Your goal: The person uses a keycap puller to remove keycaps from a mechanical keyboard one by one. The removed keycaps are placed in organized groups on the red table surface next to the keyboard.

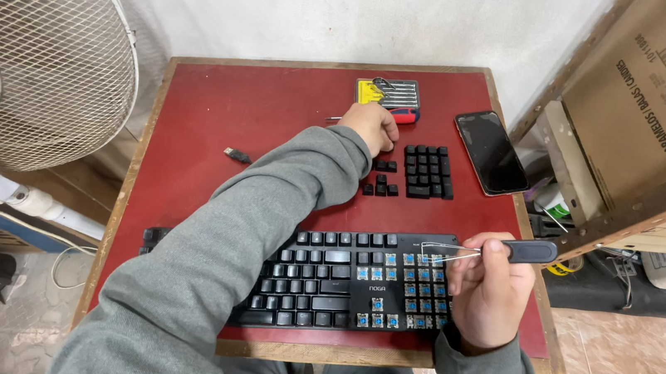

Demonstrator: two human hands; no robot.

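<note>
The right hand [488, 292] is closed around the dark handle of a thin wire keycap puller [476, 252]. Its wire loops hang over the right end of the black keyboard [323, 278], where many caps are off and small blue switches show. The left hand [369, 124] reaches far across the red square table [275, 105]. Its fingers are curled down beside the rows of loose black keycaps [426, 173], but I cannot tell if it holds one. To do this well, I think each cap should sit in a neat row, so none gets lost. A black phone [491, 152] lies near the caps.
</note>
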